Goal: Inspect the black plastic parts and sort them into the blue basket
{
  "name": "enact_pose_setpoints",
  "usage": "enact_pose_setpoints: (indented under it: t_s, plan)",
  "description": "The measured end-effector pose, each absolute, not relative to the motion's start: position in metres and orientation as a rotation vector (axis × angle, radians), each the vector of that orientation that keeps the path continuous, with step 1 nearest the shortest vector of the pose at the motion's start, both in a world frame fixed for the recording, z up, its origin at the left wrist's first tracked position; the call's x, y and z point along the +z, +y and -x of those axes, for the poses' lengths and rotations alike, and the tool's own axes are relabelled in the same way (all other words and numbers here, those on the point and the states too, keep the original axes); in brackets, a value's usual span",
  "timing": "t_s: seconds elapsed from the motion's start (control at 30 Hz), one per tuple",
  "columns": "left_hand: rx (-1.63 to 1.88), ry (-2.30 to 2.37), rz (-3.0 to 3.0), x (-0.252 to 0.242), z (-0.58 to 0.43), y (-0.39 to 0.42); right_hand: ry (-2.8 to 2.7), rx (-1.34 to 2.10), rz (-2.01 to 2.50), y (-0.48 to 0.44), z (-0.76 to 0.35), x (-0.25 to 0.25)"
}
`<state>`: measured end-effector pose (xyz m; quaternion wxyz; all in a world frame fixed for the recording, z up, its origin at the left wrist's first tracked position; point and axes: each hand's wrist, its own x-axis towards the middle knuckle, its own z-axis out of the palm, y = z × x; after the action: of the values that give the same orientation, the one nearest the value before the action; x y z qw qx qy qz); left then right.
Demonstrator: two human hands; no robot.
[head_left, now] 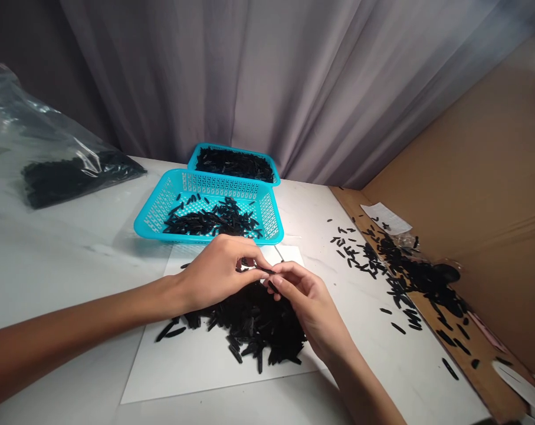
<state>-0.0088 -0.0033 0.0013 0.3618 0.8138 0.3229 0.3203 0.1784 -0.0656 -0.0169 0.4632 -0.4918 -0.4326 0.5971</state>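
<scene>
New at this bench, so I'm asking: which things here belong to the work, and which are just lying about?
In use: left hand, right hand, small black piece between them, black pile on white sheet.

Lying about: two turquoise baskets, plastic bag, scattered black pieces.

A grey curtain (232, 77) hangs in long folds behind the bench (59, 260), whose white top is mottled like marble. Left of the curtain, a darker backdrop (23, 35) falls into shadow. On the right, a brown cardboard panel (479, 177) stands at an angle, meeting the curtain in a corner. Soft, even light washes over everything.
</scene>
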Motion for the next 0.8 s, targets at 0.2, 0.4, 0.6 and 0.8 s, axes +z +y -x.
enact_pose_setpoints:
  t_s: [0.2,0.4,0.6,0.8]
  plan:
    - [0.817,0.859,-2.092,0.0030,0.0090,-0.0048,-1.113,1.393,1.252,-0.0661,-0.1795,-0.0172]
    - [0.737,0.909,-1.926,0.0046,0.0065,-0.0070,-1.117,1.322,1.251,-0.0660,-0.1785,-0.0162]
    - [0.736,0.926,-1.866,0.0023,0.0056,-0.0092,-1.127,1.299,1.265,-0.0658,-0.1778,-0.0168]
    - [0.733,0.913,-1.836,0.0010,0.0053,-0.0129,-1.089,1.302,1.272,-0.0655,-0.1754,-0.0163]
